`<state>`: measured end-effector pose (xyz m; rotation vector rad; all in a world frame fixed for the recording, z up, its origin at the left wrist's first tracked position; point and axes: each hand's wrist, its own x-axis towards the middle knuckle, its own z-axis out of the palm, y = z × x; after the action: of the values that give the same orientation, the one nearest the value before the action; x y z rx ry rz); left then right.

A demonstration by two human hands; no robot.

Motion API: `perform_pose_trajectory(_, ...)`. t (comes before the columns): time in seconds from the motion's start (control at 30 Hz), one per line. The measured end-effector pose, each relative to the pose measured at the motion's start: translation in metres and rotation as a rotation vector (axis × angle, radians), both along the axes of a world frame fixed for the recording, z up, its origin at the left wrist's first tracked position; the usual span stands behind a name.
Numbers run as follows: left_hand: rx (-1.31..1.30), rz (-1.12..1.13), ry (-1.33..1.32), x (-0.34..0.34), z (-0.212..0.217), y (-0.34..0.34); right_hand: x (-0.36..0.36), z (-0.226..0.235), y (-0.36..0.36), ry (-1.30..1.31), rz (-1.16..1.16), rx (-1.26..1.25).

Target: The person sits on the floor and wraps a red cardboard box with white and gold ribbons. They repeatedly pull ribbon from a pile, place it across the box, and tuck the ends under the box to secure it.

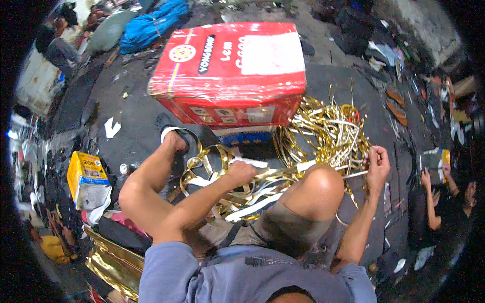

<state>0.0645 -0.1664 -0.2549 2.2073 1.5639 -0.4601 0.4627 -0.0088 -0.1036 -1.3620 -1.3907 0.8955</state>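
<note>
I sit on the ground with my knees raised. My left hand (240,172) is closed around a bundle of gold and white strips (262,177) that runs across my lap. My right hand (378,162) is raised to the right and pinches the ends of the same strips between its fingers. A big tangled pile of gold strips (326,134) lies on the dark floor just beyond my right knee. More loose gold ribbon loops (202,164) lie by my left foot.
A large red carton (230,73) stands on a smaller blue box (245,136) in front of me. A yellow packet (87,174) and folded gold foil (113,260) lie at my left. Another person (444,202) sits at the right. Blue bundles (151,25) lie far back.
</note>
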Motion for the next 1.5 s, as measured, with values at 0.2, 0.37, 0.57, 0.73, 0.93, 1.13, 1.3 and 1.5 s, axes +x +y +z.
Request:
perform_pose_trajectory(0.2, 0.991, -0.287, -0.253, 0.011, 0.233, 0.026, -0.136, 0.143, -0.044, -0.084, 0.832, -0.048)
perform_pose_trajectory(0.37, 1.408, -0.047, -0.243, -0.015, 0.346, -0.018, -0.21, 0.172, -0.071, 0.088, 1.24, -0.263)
perform_pose_trajectory(0.57, 1.591, 0.441, 0.026, -0.129, 0.366, -0.055, -0.217, 0.183, -0.044, 0.045, 1.147, -0.284)
perform_pose_trajectory(0.73, 1.415, 0.641, 0.215, -0.218, 0.351, -0.048, -0.22, 0.186, 0.028, -0.152, 1.136, -0.235)
perform_pose_trajectory(0.93, 0.989, 0.85, 0.527, -0.301, 0.316, 0.004, -0.269, 0.179, 0.086, -0.551, 0.953, 0.118)
perform_pose_trajectory(1.13, 1.231, 0.329, -0.56, -0.155, 0.309, 0.119, -0.292, 0.173, 0.079, -0.835, 0.718, 0.395)
perform_pose_trajectory(1.3, 0.896, 0.374, -1.093, -0.059, 0.258, 0.172, -0.29, 0.162, 0.079, -0.747, 0.598, 0.492)
perform_pose_trajectory(1.5, 0.811, 0.488, -1.168, -0.054, 0.256, 0.166, -0.271, 0.152, 0.083, -0.69, 0.607, 0.705)
